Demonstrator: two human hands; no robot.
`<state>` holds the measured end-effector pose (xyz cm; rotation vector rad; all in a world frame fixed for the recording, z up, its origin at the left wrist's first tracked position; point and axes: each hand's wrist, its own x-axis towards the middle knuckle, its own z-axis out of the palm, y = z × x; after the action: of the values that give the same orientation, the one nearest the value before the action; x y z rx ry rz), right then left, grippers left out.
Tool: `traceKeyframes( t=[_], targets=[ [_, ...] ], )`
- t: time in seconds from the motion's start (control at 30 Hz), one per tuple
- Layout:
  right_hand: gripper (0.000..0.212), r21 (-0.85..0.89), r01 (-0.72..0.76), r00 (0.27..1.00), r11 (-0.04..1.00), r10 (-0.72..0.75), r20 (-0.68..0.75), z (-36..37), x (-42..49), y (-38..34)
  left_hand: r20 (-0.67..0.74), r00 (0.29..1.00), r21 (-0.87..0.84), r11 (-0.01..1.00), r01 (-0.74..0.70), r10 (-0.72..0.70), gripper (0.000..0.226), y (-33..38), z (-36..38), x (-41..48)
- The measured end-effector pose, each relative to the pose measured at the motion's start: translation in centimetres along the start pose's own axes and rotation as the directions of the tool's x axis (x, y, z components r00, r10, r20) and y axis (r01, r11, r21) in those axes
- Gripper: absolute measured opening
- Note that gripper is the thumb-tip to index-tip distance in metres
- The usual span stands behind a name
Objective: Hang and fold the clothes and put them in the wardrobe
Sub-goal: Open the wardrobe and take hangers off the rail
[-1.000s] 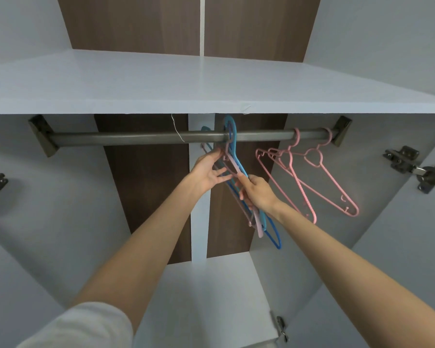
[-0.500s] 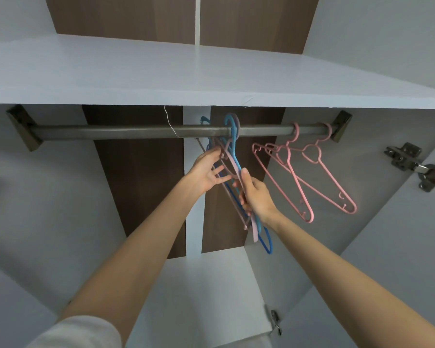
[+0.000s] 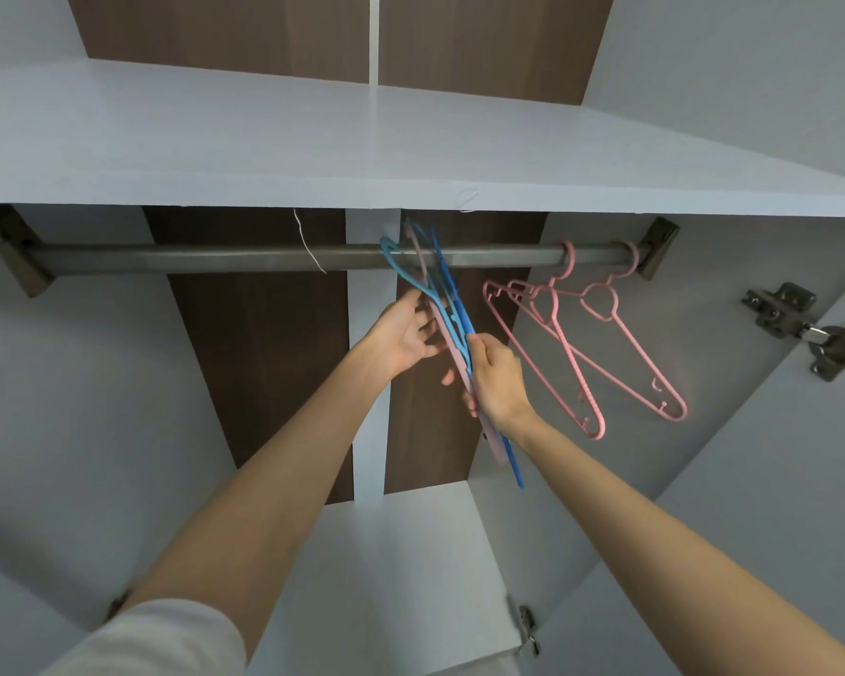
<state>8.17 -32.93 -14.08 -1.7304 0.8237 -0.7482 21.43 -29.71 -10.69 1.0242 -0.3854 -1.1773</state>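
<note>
A dark metal rail (image 3: 215,258) runs across the open wardrobe under a white shelf (image 3: 313,153). At its middle hangs a bunch of blue and mauve plastic hangers (image 3: 447,304), seen edge-on. My right hand (image 3: 496,378) grips the lower part of that bunch. My left hand (image 3: 403,334) is beside the bunch on its left, fingers spread and touching the hangers near their necks. Two pink hangers (image 3: 596,344) hang further right on the rail. No clothes are in view.
A lower white shelf (image 3: 411,568) lies below my arms. Metal door hinges (image 3: 801,329) stick out on the right wall, with another hinge (image 3: 528,626) low down. A loose white thread (image 3: 308,246) dangles over the rail. The back panel is dark wood.
The bunch of hangers has swung so that it is seen more edge-on, and my right hand has slid a little lower along it. My left hand's fingers have spread.
</note>
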Motion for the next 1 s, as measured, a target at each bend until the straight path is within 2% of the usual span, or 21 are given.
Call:
traceKeyframes(
  t=[0.13,0.3,0.43,0.7,1.0],
  targets=[
    [0.022,0.035,0.028,1.0,0.999,-0.028,0.012,-0.1,0.1,0.1,-0.017,1.0,-0.002,1.0,-0.002,0.002,0.042,-0.1,0.2,0.5],
    [0.023,-0.055,0.108,0.993,0.993,-0.11,-0.041,-0.7,0.0,0.4,-0.051,0.999,-0.016,1.0,-0.006,0.005,0.039,-0.5,0.3,1.0],
    [0.023,-0.071,0.142,0.99,0.987,-0.143,-0.019,-0.8,0.1,0.2,-0.062,0.998,-0.065,0.998,-0.019,0.014,0.036,-0.7,0.5,0.9],
    [0.022,-0.035,0.085,0.996,0.996,-0.086,-0.022,-1.4,-1.5,1.7,-0.046,0.999,-0.048,0.999,-0.016,0.014,0.027,-2.5,0.4,-0.2],
    [0.019,-0.012,-0.034,0.998,0.999,0.035,0.045,-4.4,-6.1,3.4,-0.09,0.994,-0.04,0.997,0.061,-0.065,0.038,-6.7,1.9,-3.9]
  ],
)
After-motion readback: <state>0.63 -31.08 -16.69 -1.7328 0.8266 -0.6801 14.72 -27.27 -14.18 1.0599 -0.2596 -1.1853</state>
